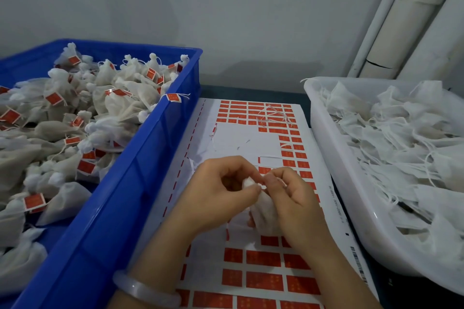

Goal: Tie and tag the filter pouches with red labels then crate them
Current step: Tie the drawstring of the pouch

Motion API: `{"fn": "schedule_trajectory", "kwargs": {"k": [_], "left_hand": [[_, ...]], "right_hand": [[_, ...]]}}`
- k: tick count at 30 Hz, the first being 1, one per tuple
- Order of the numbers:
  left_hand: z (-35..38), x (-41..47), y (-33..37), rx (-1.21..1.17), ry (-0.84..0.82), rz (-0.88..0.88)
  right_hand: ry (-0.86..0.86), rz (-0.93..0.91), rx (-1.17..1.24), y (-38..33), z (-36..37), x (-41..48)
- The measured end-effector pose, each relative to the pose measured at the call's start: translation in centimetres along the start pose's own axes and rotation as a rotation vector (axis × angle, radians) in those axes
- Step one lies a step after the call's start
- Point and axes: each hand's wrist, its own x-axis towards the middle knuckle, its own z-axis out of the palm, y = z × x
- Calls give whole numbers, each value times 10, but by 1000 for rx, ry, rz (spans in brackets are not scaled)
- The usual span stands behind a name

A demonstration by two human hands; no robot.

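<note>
A white filter pouch (263,211) is held between both hands above the label sheet. My left hand (221,190) pinches the gathered top of the pouch with thumb and fingers. My right hand (293,198) curls round the pouch's right side and pinches at its neck, fingertips meeting those of the left. A white sheet of red labels (263,276) lies flat under the hands, with many labels peeled away in its middle. The blue crate (140,155) on the left holds several tied pouches with red tags.
A white tray (334,158) on the right holds a heap of untied white pouches with loose strings. A loose string (273,115) lies on the far end of the sheet. Pale tubes (401,17) lean against the wall at the back right.
</note>
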Motion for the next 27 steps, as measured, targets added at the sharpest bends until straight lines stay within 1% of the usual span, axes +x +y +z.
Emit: {"fn": "schedule_trajectory", "kwargs": {"k": [2,4,6,8,11,13,15,18,22,27], "left_hand": [[1,0,1,13,33,18],[0,0,1,3,26,18],[-3,1,2,-52,-54,29],[-7,-1,4,-76,-147,74],[-13,-2,4,-51,-205,101],[-16,-3,4,-50,-203,84],[-17,-3,3,-23,-209,75],[-16,-3,3,10,-198,73],[-12,-3,4,-1,-154,84],[-8,-3,5,-6,-92,96]], "right_hand": [[6,-3,-9,0,1,-1],[18,4,-7,-1,3,-1],[16,30,4,-1,2,-2],[-21,61,31,-2,1,-2],[-84,94,79,-5,-3,-1],[-123,119,105,-7,-5,0],[-137,120,80,-7,-7,1],[-122,100,24,-6,-6,1],[-108,80,-10,-6,-3,-1],[-76,64,16,-6,-3,-1]]}}
